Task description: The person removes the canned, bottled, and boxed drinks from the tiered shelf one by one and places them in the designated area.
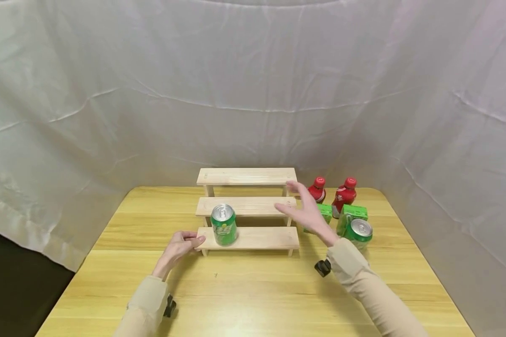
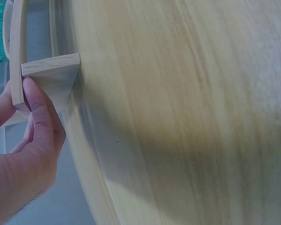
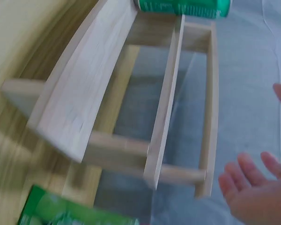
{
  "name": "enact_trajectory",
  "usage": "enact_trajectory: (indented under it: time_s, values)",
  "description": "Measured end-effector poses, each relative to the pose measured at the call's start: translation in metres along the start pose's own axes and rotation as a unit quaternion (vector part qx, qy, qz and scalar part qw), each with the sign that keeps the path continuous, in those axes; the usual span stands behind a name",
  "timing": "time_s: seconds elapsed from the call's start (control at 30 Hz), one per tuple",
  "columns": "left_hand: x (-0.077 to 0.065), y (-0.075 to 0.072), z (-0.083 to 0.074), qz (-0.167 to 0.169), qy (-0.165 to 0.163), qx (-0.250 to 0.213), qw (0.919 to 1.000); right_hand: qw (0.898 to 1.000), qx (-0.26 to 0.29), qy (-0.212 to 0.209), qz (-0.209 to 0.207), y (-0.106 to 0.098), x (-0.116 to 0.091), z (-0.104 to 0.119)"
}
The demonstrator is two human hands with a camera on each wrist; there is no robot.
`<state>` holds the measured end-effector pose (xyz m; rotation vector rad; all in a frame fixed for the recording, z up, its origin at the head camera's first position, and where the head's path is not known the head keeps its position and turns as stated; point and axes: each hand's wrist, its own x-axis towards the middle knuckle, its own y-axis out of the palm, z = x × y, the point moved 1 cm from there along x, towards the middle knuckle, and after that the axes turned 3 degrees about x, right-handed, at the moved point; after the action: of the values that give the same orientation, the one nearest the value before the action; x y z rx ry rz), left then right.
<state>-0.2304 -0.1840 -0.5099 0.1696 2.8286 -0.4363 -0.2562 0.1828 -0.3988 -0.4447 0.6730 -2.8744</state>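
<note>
A three-tier wooden display rack (image 1: 246, 205) stands on the table. One green soda can (image 1: 224, 228) sits upright toward the left of its lowest step. My left hand (image 1: 179, 246) pinches the left end of that step; in the left wrist view the thumb and fingers (image 2: 39, 110) take the board's edge between them. My right hand (image 1: 307, 211) is raised by the rack's right end, its fingers spread and holding nothing. From the right wrist, the steps (image 3: 86, 86) appear apart from the fingers, and the can's base (image 3: 185, 6) shows at the top.
Right of the rack are two red-capped bottles (image 1: 344, 194), two green boxes (image 1: 355, 210) and another green can (image 1: 360, 231). My right hand and forearm partly cover this group. Grey curtains (image 1: 253, 93) hang behind and beside the wooden table (image 1: 253, 290).
</note>
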Motion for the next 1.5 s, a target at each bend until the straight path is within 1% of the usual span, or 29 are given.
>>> enact_trajectory:
  time_s: [0.07, 0.17, 0.33, 0.47, 0.57, 0.7, 0.9, 1.2, 1.5]
  values:
    - [-0.001, 0.0, 0.0, -0.001, -0.001, 0.003, 1.0, 0.999, 0.014, -0.003, 0.037, 0.01, 0.008, 0.004]
    - [-0.001, 0.0, 0.0, -0.002, -0.002, 0.004, 1.0, 0.995, 0.028, -0.01, 0.093, 0.027, 0.019, 0.01]
    - [-0.001, 0.0, 0.001, -0.002, -0.004, -0.001, 1.0, 0.983, 0.049, -0.029, 0.173, 0.056, 0.032, 0.017]
    - [0.0, 0.0, 0.001, 0.0, -0.002, -0.004, 1.0, 0.973, 0.054, -0.042, 0.219, 0.078, 0.039, 0.02]
    - [-0.001, 0.0, 0.0, 0.002, 0.0, -0.004, 1.0, 0.968, 0.054, -0.045, 0.24, 0.091, 0.042, 0.021]
    - [-0.002, 0.0, 0.0, 0.004, 0.003, 0.002, 1.0, 0.964, 0.06, -0.045, 0.254, 0.104, 0.045, 0.023]
    - [-0.002, 0.0, -0.002, 0.008, 0.005, 0.0, 1.0, 0.959, 0.074, -0.04, 0.27, 0.112, 0.044, 0.026]
    - [-0.001, 0.001, -0.001, 0.01, 0.007, -0.002, 0.9999, 0.964, 0.033, -0.049, 0.26, 0.118, 0.044, 0.026]
    - [0.0, 0.0, 0.0, 0.011, 0.01, -0.008, 0.9999, 0.968, 0.027, -0.048, 0.243, 0.12, 0.044, 0.024]
